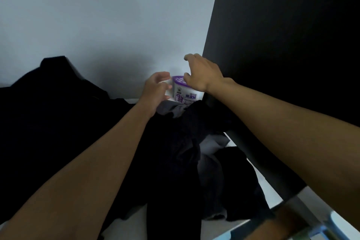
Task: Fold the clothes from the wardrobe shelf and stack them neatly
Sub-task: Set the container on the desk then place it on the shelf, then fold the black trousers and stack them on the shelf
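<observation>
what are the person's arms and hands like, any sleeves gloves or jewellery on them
The left forearm and right forearm are bare as far as the frame shows, with no sleeve or cuff in view. The left hand and right hand wear no gloves; no watch, band or ring shows, though both are slightly blurred.

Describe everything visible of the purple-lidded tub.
The tub is small, white and plastic-looking, with a purple perforated lid and a purple-and-blue label too blurred to read. It stands upright at the back of the shelf, by the wall, behind the dark clothes. The left hand curls beside it and the right hand spreads over its lid; contact is unclear.
</observation>
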